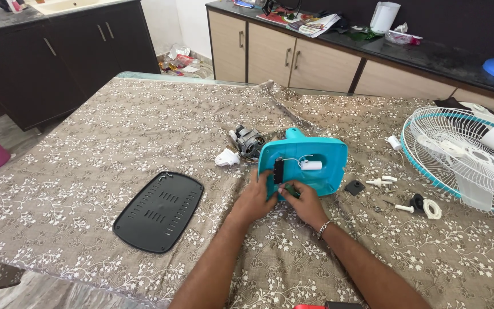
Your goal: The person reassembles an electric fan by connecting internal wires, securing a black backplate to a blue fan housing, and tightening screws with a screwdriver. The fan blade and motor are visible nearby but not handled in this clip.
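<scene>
A turquoise fan base housing (315,157) lies open on the patterned tablecloth, with a small black switch block (279,170) and a white cylindrical capacitor (311,165) wired inside it. My left hand (254,199) grips the housing's near left edge beside the switch block. My right hand (303,201) pinches a small green part (290,190) at the housing's near rim. A grey motor (248,141) with a white plug piece (226,157) sits just behind the housing.
A black vented cover plate (159,211) lies to the left. At the right are a white and turquoise fan grille (464,157), white screws and knobs (382,182), a black cap (354,187) and a white ring (431,209). Cabinets stand behind the table.
</scene>
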